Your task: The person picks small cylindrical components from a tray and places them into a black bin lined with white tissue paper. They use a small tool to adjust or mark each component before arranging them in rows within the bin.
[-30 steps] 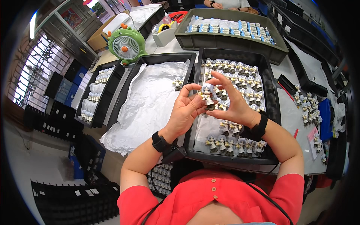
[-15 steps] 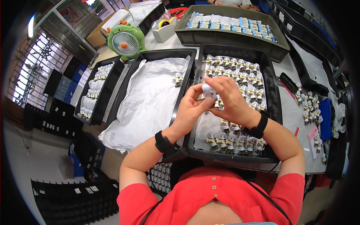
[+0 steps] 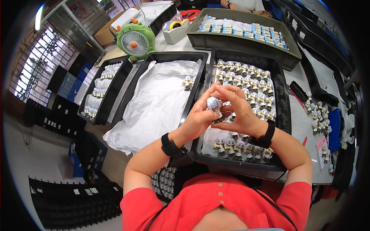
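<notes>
Above the black tray, both hands meet around one small figurine (image 3: 213,103) with pale lilac-white hair. My left hand (image 3: 198,117) grips it between thumb and fingers, head upward and turned partly away. My right hand (image 3: 244,115) curves round its other side, fingertips against the lower body and thumb by its base; the exact contact is partly hidden. Below them, the black tray (image 3: 283,115) holds rows of similar figurines (image 3: 239,147) on white sheeting. In the neighbouring paper-lined tray (image 3: 154,56), a couple of figurines (image 3: 188,82) stand by the right edge.
A green fan (image 3: 135,40) and a white tape dispenser (image 3: 176,34) stand behind the trays. An olive bin (image 3: 243,41) holds blue-and-white pieces. Further left is a narrow tray (image 3: 125,73) of figurines. Loose figurines (image 3: 319,115) lie at right. Across the table, a person's arm (image 3: 231,5) shows.
The figurine has been turned so more of its hair shows. My right hand's fingers have lowered and spread into a wider curve. The whole view has shifted slightly.
</notes>
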`<state>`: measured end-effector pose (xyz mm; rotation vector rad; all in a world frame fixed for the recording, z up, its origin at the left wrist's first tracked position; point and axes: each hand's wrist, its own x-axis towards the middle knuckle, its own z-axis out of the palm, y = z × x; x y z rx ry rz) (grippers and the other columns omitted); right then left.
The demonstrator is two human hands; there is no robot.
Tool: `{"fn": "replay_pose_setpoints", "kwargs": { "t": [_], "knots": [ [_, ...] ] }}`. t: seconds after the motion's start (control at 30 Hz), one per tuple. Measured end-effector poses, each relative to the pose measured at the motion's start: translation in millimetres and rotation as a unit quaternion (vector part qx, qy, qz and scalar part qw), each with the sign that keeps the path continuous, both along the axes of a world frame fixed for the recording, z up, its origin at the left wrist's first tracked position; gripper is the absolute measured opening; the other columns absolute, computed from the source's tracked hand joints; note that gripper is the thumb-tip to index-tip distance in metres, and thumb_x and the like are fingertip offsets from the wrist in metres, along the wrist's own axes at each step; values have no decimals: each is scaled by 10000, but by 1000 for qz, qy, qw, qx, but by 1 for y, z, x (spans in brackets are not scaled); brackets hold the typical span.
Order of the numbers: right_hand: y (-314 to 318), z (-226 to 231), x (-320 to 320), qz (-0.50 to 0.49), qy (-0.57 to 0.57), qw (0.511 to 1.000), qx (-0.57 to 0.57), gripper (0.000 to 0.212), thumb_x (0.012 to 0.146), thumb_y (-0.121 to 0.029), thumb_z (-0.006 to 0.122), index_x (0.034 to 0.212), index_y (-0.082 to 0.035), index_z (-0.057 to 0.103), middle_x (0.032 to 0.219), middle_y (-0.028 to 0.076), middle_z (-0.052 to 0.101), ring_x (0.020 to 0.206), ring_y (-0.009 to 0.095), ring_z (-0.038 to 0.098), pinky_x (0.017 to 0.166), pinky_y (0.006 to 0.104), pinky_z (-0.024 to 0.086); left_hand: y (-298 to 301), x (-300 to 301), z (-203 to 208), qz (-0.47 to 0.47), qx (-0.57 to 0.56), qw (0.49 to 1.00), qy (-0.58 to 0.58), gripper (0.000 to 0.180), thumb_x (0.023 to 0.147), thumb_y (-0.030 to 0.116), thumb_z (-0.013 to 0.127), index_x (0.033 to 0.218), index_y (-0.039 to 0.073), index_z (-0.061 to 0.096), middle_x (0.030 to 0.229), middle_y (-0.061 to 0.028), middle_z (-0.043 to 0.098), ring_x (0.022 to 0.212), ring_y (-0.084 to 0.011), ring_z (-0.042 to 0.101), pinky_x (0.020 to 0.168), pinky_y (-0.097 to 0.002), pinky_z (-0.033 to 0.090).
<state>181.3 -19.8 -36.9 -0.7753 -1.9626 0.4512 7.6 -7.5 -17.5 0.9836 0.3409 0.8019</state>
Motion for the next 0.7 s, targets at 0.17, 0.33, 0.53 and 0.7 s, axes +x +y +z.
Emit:
{"fn": "replay_pose_setpoints", "kwargs": {
  "t": [0.17,0.33,0.53,0.7],
  "knots": [
    [1,4,1,19,-9,999,-37,767,554,-197,855,1226,-87,503,1102,117,530,1083,261,439,874,342,427,2,-1,-3,-3,-34,999,-21,721,799,47,454,1435,52,115,1346,-144,357,1192,-299,450,1005,-422,390],
    [4,4,2,37,43,996,-74,768,545,-264,857,1209,-66,526,1076,73,547,1093,246,437,858,332,439,4,1,-7,-4,-33,998,-52,576,942,227,422,1416,45,152,1348,-146,352,1186,-307,455,998,-436,397],
    [7,0,7,21,-2,999,-38,805,548,-315,843,1237,-69,507,1044,65,577,1088,266,456,894,367,412,5,2,-7,-19,-41,998,-54,560,961,296,396,1407,45,168,1331,-140,373,1174,-298,469,982,-426,413],
    [7,6,2,-32,-2,999,19,821,539,-243,850,1248,-79,470,1087,69,567,1077,279,467,923,381,383,14,-3,-17,-41,-29,996,-77,560,970,332,365,1414,58,162,1316,-125,405,1160,-303,485,947,-419,434]
  ]
}}
